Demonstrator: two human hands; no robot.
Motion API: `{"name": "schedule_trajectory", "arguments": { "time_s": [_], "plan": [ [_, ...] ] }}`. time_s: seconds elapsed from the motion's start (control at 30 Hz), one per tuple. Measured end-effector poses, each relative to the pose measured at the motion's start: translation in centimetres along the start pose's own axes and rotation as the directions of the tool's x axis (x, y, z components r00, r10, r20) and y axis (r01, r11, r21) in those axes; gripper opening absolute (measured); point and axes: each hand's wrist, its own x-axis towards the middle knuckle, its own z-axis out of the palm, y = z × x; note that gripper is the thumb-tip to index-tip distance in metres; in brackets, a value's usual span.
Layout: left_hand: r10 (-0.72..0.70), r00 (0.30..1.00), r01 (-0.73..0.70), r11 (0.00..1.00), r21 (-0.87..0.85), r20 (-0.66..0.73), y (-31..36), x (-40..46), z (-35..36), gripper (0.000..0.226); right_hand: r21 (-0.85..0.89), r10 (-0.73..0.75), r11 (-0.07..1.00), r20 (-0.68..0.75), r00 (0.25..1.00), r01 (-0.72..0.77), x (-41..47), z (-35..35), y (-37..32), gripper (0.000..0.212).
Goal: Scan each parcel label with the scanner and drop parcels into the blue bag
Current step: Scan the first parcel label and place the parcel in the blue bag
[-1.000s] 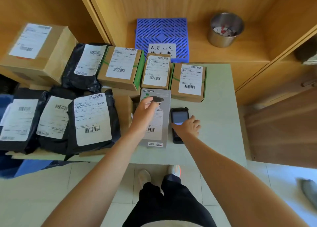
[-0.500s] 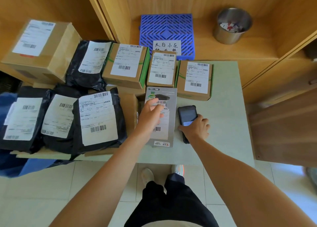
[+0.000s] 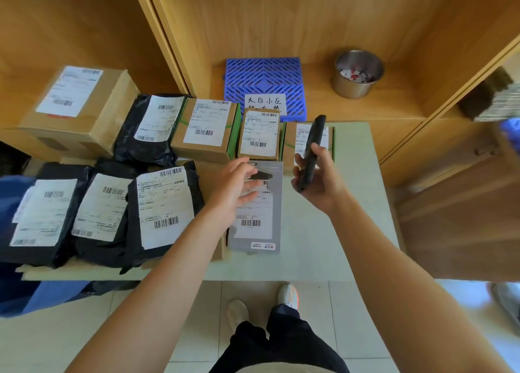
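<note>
Scan step just starting: right hand [image 3: 320, 175] w/ fingers curled round the scanner [image 3: 311, 153] above the table [image 3: 354, 203], left hand [image 3: 235, 188] fingers spread over the grey parcel [image 3: 257, 226], so next prob. aim scanner at its label.

Your left hand [image 3: 233, 189] reaches forward palm down, fingers spread and loosely extended, nothing gripped. Your right hand [image 3: 319, 175] is raised, fingers and thumb curled round the scanner [image 3: 311, 151], held edge-on and tilted. Both forearms are bare and extended.
</note>
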Motion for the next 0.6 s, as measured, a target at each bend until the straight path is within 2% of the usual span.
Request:
{"name": "schedule_trajectory", "arguments": {
  "time_s": [0.07,0.17,0.23,0.27,0.33,0.37,0.4,0.47,0.5,0.53,0.6],
  "plan": [
    [0.017,1.0,-0.016,1.0,-0.013,0.01,0.3,-0.3,-0.6,0.034,-0.052,0.054,0.997,0.108,0.993,-0.048,-0.3,1.1,-0.5,0.032],
    [0.02,1.0,-0.02,0.998,-0.057,0.002,0.6,-0.4,-1.3,0.029,-0.227,0.086,0.972,0.132,0.987,-0.055,-1.0,3.1,-0.9,0.038],
    [0.008,1.0,-0.009,0.997,-0.071,-0.006,0.7,-0.5,-1.6,0.023,-0.444,0.07,0.896,0.125,0.99,-0.008,-1.7,4.4,-1.5,0.043],
    [0.006,1.0,-0.006,0.998,-0.063,-0.002,0.7,-0.5,-1.8,0.021,-0.587,0.051,0.809,0.115,0.992,0.026,-2.0,4.9,-1.9,0.049],
    [-0.007,1.0,0.007,0.999,-0.053,0.0,0.6,-0.6,-2.3,0.018,-0.857,-0.008,0.511,0.07,0.998,0.064,-2.8,6.1,-3.2,0.058],
    [-0.013,1.0,0.012,0.999,-0.052,-0.005,0.6,-0.6,-2.5,0.016,-0.949,-0.052,0.309,0.053,0.997,0.067,-3.1,6.4,-3.9,0.062],
    [-0.022,1.0,0.021,0.999,-0.046,-0.016,0.4,-0.5,-2.7,0.016,-0.996,-0.098,0.061,0.066,0.993,0.072,-3.3,6.6,-4.5,0.069],
    [-0.037,0.999,0.036,0.999,-0.033,-0.03,-0.1,-0.5,-2.6,0.024,-0.903,-0.156,-0.427,0.122,0.98,0.044,-3.6,6.7,-5.3,0.085],
    [-0.035,0.999,0.035,0.999,-0.001,-0.033,-0.6,-0.4,-2.4,0.026,-0.805,-0.174,-0.593,0.151,0.973,0.019,-3.8,6.7,-5.6,0.086],
    [-0.028,0.999,0.029,0.999,0.041,-0.031,-1.0,-0.6,-2.2,0.023,-0.716,-0.173,-0.698,0.174,0.969,0.004,-3.9,6.6,-5.9,0.085],
    [-0.031,0.999,0.034,0.991,0.133,-0.022,-1.7,-0.9,-1.8,0.024,-0.582,-0.117,-0.813,0.187,0.975,0.014,-4.3,6.6,-6.6,0.078]
  ]
}}
